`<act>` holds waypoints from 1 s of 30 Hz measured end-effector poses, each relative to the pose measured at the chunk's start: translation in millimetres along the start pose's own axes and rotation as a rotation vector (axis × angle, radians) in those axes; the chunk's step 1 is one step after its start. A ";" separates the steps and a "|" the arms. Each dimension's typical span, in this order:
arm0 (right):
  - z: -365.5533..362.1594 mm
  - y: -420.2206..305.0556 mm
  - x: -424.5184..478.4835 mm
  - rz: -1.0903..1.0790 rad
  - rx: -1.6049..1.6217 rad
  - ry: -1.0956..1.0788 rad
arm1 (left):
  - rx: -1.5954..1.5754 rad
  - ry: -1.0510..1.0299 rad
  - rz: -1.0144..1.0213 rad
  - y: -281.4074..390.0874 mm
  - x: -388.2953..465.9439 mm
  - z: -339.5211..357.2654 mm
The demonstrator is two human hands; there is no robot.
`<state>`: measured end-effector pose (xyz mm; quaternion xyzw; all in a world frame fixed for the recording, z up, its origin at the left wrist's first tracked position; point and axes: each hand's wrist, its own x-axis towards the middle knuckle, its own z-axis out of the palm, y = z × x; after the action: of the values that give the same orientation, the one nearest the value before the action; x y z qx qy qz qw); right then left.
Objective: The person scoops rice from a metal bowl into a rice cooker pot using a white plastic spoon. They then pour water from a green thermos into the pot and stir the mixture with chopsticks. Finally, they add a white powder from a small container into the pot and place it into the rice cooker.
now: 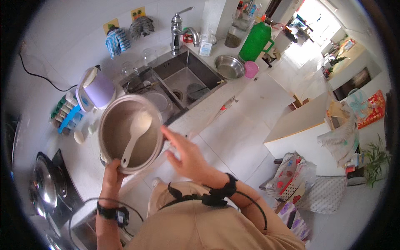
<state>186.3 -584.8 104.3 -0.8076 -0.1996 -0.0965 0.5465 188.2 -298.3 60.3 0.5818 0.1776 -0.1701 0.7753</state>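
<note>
A round inner pot [114, 125] with a pale rim is tilted towards me above the counter's front edge. Inside it lies a white rice paddle [142, 123], its handle end resting at the near rim. My left hand [112, 176] grips that near rim, beside the handle's tip; the fingers beneath are partly hidden. At the pot's right side is my right hand [187, 156], thumb and fingers apart and nothing between them. Its fingertips come up to the rim, but blur hides whether they touch.
Beyond the pot is a double sink [187, 72] with a faucet [176, 34]. A lavender electric appliance [98, 90] stands behind, near spice jars [65, 109] and an egg [78, 137]. A lidded pan [47, 181] sits left. A steel bowl [229, 67] and green thermos [256, 40] stand farther right.
</note>
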 end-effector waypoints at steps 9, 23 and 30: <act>-175.7 43.2 -30.3 0.103 -0.121 0.220 | 0.124 -0.194 -0.171 2.1 52.9 208.0; -360.7 134.0 27.1 0.225 -0.283 0.120 | 0.188 -0.297 -0.204 10.5 198.0 390.8; -450.0 166.8 125.5 0.072 -0.384 -0.058 | 0.212 -0.250 -0.130 53.9 271.2 449.6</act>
<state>398.9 -1026.0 183.3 -0.9061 -0.1639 -0.0899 0.3796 486.7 -732.3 94.2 0.6219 0.0983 -0.3086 0.7130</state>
